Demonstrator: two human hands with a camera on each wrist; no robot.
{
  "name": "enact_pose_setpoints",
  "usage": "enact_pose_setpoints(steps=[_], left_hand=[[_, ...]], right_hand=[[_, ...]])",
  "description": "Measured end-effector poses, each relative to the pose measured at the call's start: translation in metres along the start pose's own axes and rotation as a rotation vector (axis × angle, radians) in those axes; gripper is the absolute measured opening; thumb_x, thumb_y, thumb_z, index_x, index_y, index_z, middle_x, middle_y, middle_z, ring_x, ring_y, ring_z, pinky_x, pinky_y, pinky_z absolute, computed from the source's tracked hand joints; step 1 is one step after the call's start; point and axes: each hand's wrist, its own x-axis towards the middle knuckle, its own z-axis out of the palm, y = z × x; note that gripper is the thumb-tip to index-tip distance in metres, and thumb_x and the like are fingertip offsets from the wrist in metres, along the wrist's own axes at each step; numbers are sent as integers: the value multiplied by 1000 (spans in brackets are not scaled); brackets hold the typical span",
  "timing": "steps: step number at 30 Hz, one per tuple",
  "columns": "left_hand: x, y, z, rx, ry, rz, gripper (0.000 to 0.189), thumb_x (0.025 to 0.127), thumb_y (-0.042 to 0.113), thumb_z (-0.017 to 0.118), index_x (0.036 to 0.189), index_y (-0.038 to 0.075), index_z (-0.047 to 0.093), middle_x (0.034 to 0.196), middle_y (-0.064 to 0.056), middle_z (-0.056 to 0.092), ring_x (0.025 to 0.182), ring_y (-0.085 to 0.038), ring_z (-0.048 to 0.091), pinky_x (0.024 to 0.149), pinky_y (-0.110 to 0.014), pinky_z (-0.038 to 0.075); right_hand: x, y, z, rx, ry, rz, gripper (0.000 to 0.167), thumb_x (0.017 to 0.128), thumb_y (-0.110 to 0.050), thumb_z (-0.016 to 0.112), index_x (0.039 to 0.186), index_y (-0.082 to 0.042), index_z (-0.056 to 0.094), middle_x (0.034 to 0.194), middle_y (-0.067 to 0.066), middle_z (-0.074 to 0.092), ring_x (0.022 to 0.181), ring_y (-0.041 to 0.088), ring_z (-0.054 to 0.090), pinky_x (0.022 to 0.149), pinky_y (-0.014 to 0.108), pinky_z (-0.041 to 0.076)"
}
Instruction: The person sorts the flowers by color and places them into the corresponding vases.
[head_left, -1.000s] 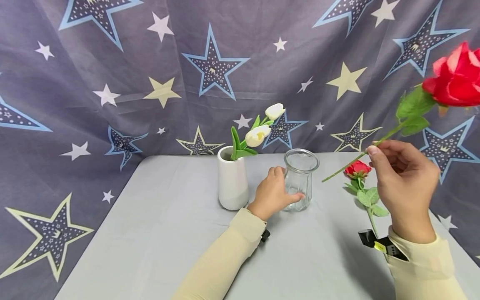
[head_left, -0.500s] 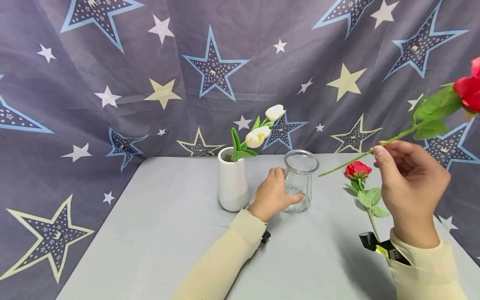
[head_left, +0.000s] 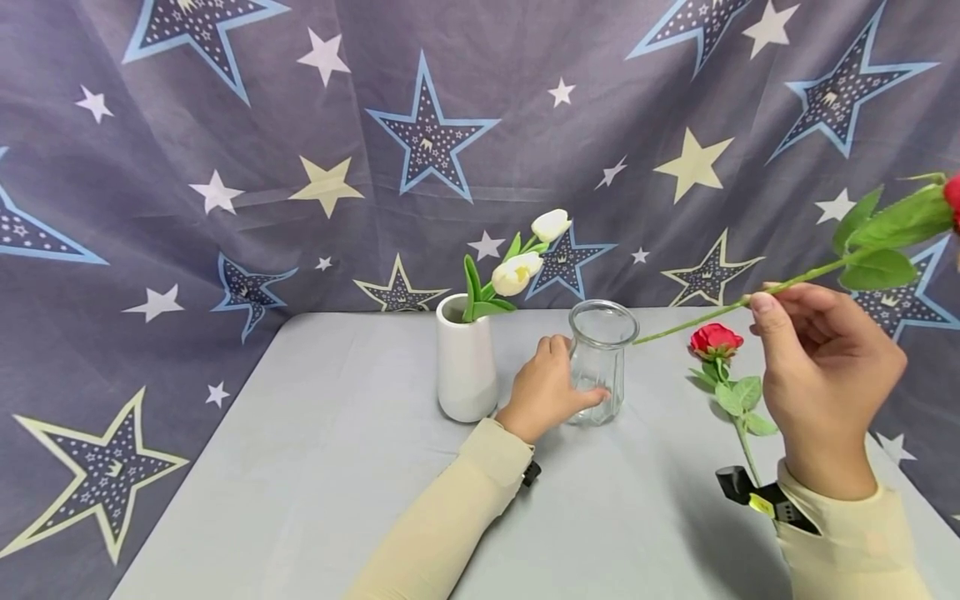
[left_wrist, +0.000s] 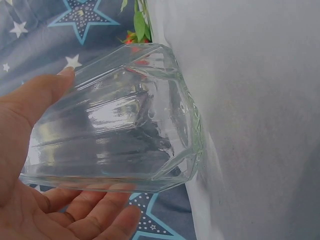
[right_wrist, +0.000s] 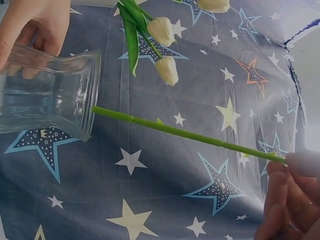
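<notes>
My left hand point(head_left: 543, 392) holds the clear glass vase point(head_left: 607, 362), thumb on the near side and fingers around the far side. The vase stands upright on the table, and in the left wrist view its ribbed base point(left_wrist: 170, 115) shows. Between thumb and fingertips, my right hand point(head_left: 828, 383) pinches the green stem of a red rose point(head_left: 896, 242). The bloom is mostly cut off by the frame's right edge. Sloping down to the left, the stem point(right_wrist: 175, 130) has its lower end at the vase's rim; whether they touch I cannot tell.
Left of the glass vase stands a white vase point(head_left: 465, 375) with white tulips point(head_left: 517, 272) leaning right. Another red rose point(head_left: 716, 340) lies on the grey table point(head_left: 300, 467), partly under the right wrist. A star-patterned cloth point(head_left: 247, 167) hangs behind.
The held rose has tilted flatter, its bloom going right and down out of view. Its stem end has moved slightly left and up to the glass rim. My left hand stays still.
</notes>
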Motion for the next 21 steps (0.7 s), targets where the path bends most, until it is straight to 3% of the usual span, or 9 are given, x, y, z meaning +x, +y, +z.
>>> enact_pose_setpoints(steps=[11,21], left_hand=[[0,-1,1,-11,0,-2,85,79,62,83,130,3,49,115,-10,55,81,-15,57,66,-27,52],[-1,0,0,-12,-2,1,85,79,62,82,130,3,49,115,-10,55,79,-14,56,65,-27,52]], right_hand=[[-3,-3,7,108,23,12,19,84,13,74,91,28,64,86,10,76,67,11,68,66,16,54],[-10,0,16,13,-16,35,16,86,7,76,92,20,70,86,5,77,67,6,68,63,14,52]])
